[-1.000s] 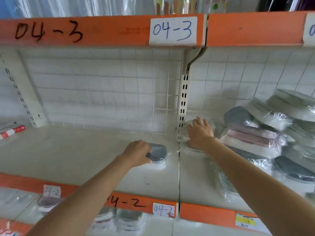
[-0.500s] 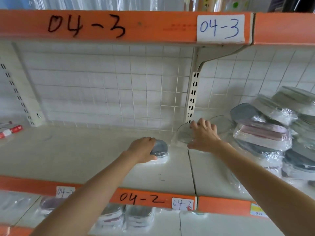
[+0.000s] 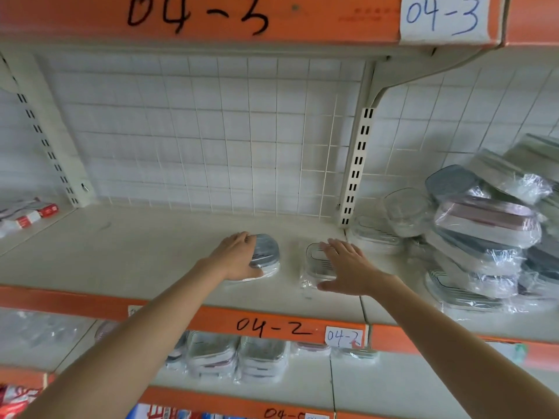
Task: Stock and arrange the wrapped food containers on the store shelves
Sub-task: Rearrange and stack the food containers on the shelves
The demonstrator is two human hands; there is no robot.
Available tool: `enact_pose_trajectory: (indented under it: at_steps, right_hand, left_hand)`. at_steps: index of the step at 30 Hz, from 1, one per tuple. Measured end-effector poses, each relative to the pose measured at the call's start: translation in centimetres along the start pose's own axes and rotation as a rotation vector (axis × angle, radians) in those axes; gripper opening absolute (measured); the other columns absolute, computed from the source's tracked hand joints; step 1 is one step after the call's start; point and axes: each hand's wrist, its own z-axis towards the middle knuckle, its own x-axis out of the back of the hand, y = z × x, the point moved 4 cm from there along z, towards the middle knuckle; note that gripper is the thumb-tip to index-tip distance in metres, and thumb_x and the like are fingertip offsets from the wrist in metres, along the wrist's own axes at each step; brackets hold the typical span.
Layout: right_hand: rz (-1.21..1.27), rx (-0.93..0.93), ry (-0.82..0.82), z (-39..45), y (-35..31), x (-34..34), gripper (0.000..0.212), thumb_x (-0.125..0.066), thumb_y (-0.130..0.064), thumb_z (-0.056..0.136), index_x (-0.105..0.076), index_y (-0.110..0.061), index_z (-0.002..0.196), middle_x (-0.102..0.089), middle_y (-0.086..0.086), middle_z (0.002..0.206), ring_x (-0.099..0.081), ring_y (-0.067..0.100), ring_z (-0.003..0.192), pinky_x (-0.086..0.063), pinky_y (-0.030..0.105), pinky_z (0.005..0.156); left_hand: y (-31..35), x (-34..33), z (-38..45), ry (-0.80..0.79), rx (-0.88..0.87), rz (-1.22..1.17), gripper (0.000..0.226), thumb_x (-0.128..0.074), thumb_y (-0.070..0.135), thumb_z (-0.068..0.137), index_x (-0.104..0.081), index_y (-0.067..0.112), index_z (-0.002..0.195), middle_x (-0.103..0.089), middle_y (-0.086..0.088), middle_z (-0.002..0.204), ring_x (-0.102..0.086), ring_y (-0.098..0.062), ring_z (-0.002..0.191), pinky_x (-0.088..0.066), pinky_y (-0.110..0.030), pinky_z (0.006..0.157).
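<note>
Two wrapped food containers lie side by side on the white shelf (image 3: 136, 252). My left hand (image 3: 236, 261) grips the grey-lidded container (image 3: 267, 252) from its left side, fingers curled over the lid. My right hand (image 3: 348, 267) lies flat with straight fingers on the clear-lidded container (image 3: 313, 261) just to the right. A loose heap of wrapped containers (image 3: 484, 234), with grey, pink and clear lids, fills the neighbouring shelf bay on the right.
A wire grid panel (image 3: 211, 140) backs the shelf, and a slotted upright (image 3: 357, 164) divides the two bays. Red-and-white packets (image 3: 30, 216) lie at the far left. Stacked wrapped containers (image 3: 242, 358) sit on the shelf below, under the orange 04-2 rail (image 3: 272, 328).
My right hand drew a clear-lidded container out of the right bay and leftward, setting it next to the grey one. My left hand stayed on the grey-lidded container.
</note>
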Motion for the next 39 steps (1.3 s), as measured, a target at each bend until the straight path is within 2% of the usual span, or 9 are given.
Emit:
enact_pose_trajectory:
  at_steps: [4,7,10,15,19,23,30,35,39]
  right_hand:
    - [-0.016,0.018,0.124,-0.2,0.0,-0.5,0.090,-0.055,-0.060,0.081,-0.014,-0.016,0.148,-0.020,0.005,0.151,-0.015,0.021,0.140,-0.006,0.038,0.117]
    - [-0.016,0.016,0.194,-0.3,0.2,-1.1,0.090,-0.052,-0.064,0.080,-0.015,-0.016,0.146,-0.022,0.004,0.149,-0.016,0.020,0.139,-0.006,0.039,0.117]
    - [-0.011,0.028,0.213,-0.2,0.4,-1.3,0.091,-0.049,-0.066,0.079,-0.014,-0.016,0.147,-0.022,0.004,0.149,-0.017,0.021,0.139,-0.006,0.038,0.117]
    - [0.026,0.026,0.268,0.1,0.7,-1.8,0.087,-0.048,-0.063,0.081,-0.015,-0.017,0.148,-0.021,0.004,0.149,-0.016,0.021,0.139,0.000,0.037,0.116]
    - [0.087,0.042,0.314,0.3,1.0,-1.8,0.085,-0.052,-0.057,0.081,-0.020,-0.015,0.147,-0.024,0.004,0.149,-0.017,0.021,0.139,-0.001,0.036,0.116]
    - [0.121,0.028,0.312,-0.9,1.1,-1.7,0.089,-0.058,-0.058,0.079,-0.022,-0.011,0.145,-0.027,0.003,0.148,-0.020,0.021,0.138,-0.002,0.034,0.116]
    - [0.125,0.045,0.432,-4.3,0.3,0.8,0.087,-0.071,-0.044,0.073,-0.030,-0.011,0.142,-0.033,0.004,0.142,-0.028,0.023,0.131,-0.006,0.030,0.111]
    - [0.065,0.059,0.564,-10.0,-2.2,3.5,0.090,-0.078,-0.041,0.067,-0.036,-0.007,0.139,-0.038,0.009,0.139,-0.033,0.029,0.126,-0.012,0.035,0.111]
    - [0.066,0.086,0.535,-17.2,-4.3,1.7,0.089,-0.075,-0.047,0.067,-0.039,-0.005,0.137,-0.041,0.011,0.137,-0.037,0.032,0.125,-0.016,0.036,0.108]
  left_hand:
    - [0.5,-1.3,0.3,-0.015,0.057,0.174,0.079,-0.046,0.060,0.089,-0.023,0.004,0.140,-0.029,-0.015,0.141,-0.031,-0.032,0.129,-0.027,-0.043,0.108]
    - [0.4,-1.9,0.5,0.009,0.071,0.160,0.078,-0.041,0.060,0.091,-0.020,0.004,0.140,-0.025,-0.013,0.142,-0.026,-0.031,0.131,-0.021,-0.043,0.111]
    - [0.4,-2.1,0.1,0.075,0.096,0.103,0.078,-0.045,0.058,0.090,-0.020,0.006,0.142,-0.023,-0.010,0.146,-0.023,-0.028,0.135,-0.015,-0.041,0.113]
    - [1.1,-2.5,-0.5,0.247,0.188,0.089,0.081,-0.054,0.059,0.083,-0.028,0.010,0.142,-0.030,-0.005,0.146,-0.029,-0.022,0.134,-0.014,-0.036,0.113]
    - [2.6,-3.0,-1.2,0.315,0.243,0.081,0.086,-0.056,0.060,0.081,-0.028,0.008,0.143,-0.031,-0.006,0.147,-0.029,-0.022,0.135,-0.012,-0.035,0.113]
    - [4.5,-2.8,-2.5,0.320,0.241,0.035,0.095,-0.063,0.055,0.080,-0.020,0.004,0.147,-0.025,-0.009,0.149,-0.023,-0.026,0.138,-0.011,-0.033,0.114]
    - [7.1,-0.2,-6.0,0.455,0.145,0.012,0.099,-0.076,0.047,0.071,-0.028,0.002,0.145,-0.036,-0.013,0.141,-0.031,-0.029,0.130,-0.017,-0.032,0.113]
    - [9.3,1.0,-12.2,0.622,0.102,-0.035,0.095,-0.080,0.043,0.067,-0.038,-0.003,0.138,-0.044,-0.018,0.133,-0.040,-0.034,0.123,-0.026,-0.038,0.109]
    - [11.3,-1.4,-17.9,0.585,0.054,-0.109,0.095,-0.080,0.046,0.066,-0.040,-0.001,0.138,-0.043,-0.015,0.133,-0.038,-0.031,0.123,-0.024,-0.034,0.107]
